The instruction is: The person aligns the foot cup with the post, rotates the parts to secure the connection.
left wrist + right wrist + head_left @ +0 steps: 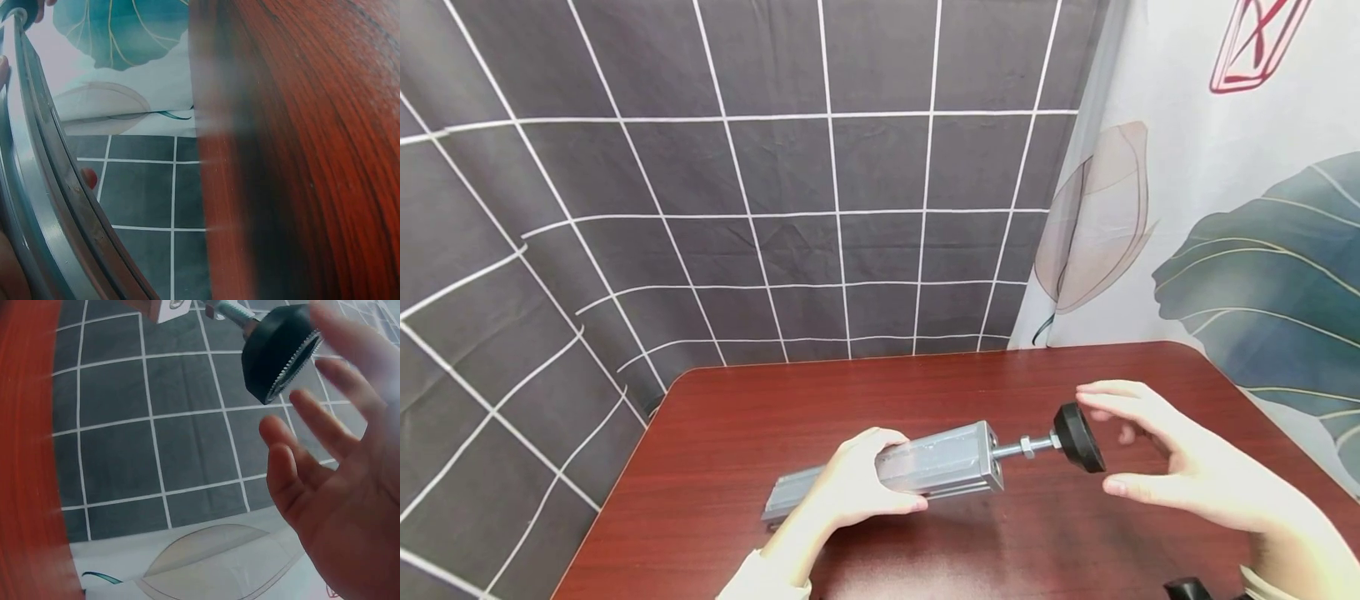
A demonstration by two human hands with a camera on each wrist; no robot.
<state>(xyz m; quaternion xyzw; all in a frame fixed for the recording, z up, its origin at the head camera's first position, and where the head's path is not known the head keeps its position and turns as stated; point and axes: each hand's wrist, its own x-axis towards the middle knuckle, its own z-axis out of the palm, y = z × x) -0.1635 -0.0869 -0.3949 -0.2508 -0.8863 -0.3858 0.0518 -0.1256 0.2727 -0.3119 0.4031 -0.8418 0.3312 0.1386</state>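
Observation:
My left hand (857,479) grips a silver metal cylinder (940,458) round its middle, thumb along the near side. The cylinder is held tilted, its right end raised over the table. From that end a threaded rod (1006,451) with a nut sticks out, carrying a round black cup-shaped foot (1078,437). Right beside the foot, my right hand (1187,462) is spread, fingers and thumb apart with nothing held between them. The right wrist view shows the toothed rim of the black foot (275,356) facing the fingers. In the left wrist view the grooved side of the cylinder (44,162) runs close by.
The reddish-brown wooden table (737,417) has rounded back corners. Behind it hangs a dark grey gridded curtain (880,250), with a white leaf-patterned curtain (1210,208) on the right. A small black object (1187,588) shows at the bottom edge near the right wrist.

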